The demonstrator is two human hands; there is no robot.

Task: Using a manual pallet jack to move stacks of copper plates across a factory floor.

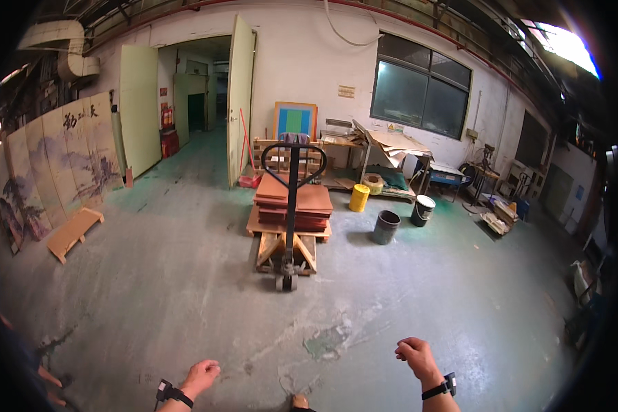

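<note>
Your left hand [200,376] and right hand [417,356] hang empty, loosely curled; ahead between them, stacked boards [314,197] could slide if the pallet jack [292,206] jolts

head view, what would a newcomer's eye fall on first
Probably the pallet jack at centre, its black loop handle upright before stacked reddish-brown boards. Right of it, a bright yellow bucket stands on the grey floor. Low in the picture, the left hand and right hand stand apart.
</note>
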